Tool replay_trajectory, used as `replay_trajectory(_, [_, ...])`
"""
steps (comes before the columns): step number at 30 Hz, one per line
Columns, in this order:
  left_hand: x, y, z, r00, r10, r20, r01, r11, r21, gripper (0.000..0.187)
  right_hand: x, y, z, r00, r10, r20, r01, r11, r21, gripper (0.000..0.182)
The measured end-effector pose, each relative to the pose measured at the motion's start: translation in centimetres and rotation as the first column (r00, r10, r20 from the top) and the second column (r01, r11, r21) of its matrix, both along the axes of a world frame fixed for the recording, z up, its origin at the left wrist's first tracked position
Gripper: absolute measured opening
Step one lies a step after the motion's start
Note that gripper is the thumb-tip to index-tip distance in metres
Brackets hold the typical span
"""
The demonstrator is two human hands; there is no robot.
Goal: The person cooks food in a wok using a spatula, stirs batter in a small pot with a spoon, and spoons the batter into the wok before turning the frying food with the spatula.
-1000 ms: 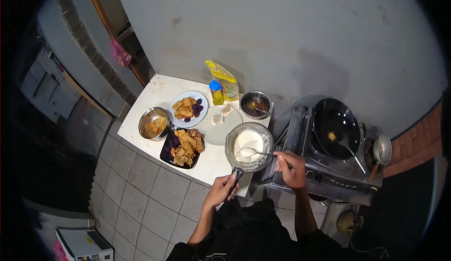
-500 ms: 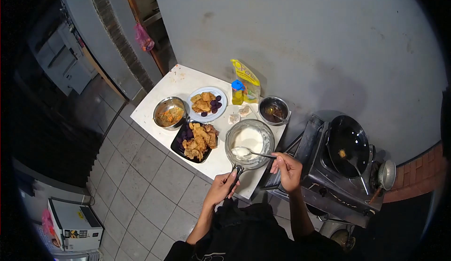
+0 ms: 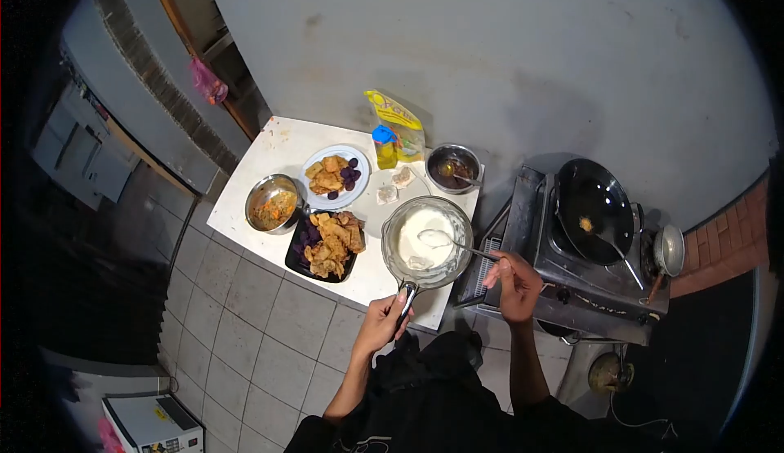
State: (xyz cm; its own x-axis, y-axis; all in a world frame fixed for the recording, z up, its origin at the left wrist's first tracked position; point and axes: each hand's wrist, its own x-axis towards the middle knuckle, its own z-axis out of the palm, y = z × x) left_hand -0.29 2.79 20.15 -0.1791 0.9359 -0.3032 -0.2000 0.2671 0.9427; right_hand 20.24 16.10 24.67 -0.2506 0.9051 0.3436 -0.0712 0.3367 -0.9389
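Note:
My left hand (image 3: 380,322) is closed round the black handle of a saucepan (image 3: 469,245) at the front right of the white table (image 3: 371,288). Inside the pan is a thick white batter (image 3: 408,241). My right hand (image 3: 514,283) grips the end of a long metal spoon (image 3: 469,249), whose bowl lies in the batter near the pan's middle, coated white. To the left of the pan stands a black tray (image 3: 298,270) with golden fried pieces (image 3: 333,245) and dark purple slices.
Behind are a plate (image 3: 321,200) of fried food, a bowl (image 3: 253,223) of shredded filling, an oil bottle (image 3: 385,155), a yellow bag (image 3: 396,114) and a metal bowl (image 3: 453,149). On the right, a stove (image 3: 531,277) carries a black wok (image 3: 600,196) with a ladle in it.
The spoon's bowl has moved from the left part of the pan toward the middle, and my right hand has shifted right. My left hand keeps hold of the handle. The camera view has turned slightly.

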Motion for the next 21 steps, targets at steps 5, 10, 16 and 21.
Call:
replay_trajectory(5, [0.1, -0.1, 0.4, 0.999, -0.034, -0.019, 0.035, 0.999, 0.033, 0.046, 0.4, -0.7, 0.7, 0.999, -0.029, 0.034, 0.028, 0.999, 0.027, 0.027])
replay_trajectory(10, [0.5, 0.4, 0.5, 0.997, -0.074, 0.004, 0.074, 0.996, 0.046, 0.046, 1.0, -1.5, 1.7, 0.977, -0.032, 0.212, 0.004, 0.991, 0.133, 0.021])
replay_trajectory(16, [0.7, 0.6, 0.8, 0.992, -0.123, 0.016, 0.122, 0.991, 0.049, 0.045, 2.2, -2.0, 1.5, 0.958, -0.031, 0.285, -0.02, 0.985, 0.173, 0.02])
replay_trajectory(21, [0.9, 0.6, 0.8, 0.988, -0.152, -0.011, 0.152, 0.988, -0.019, 0.046, 1.9, -2.7, -1.3, 0.996, -0.077, 0.046, 0.085, 0.978, -0.19, 0.022])
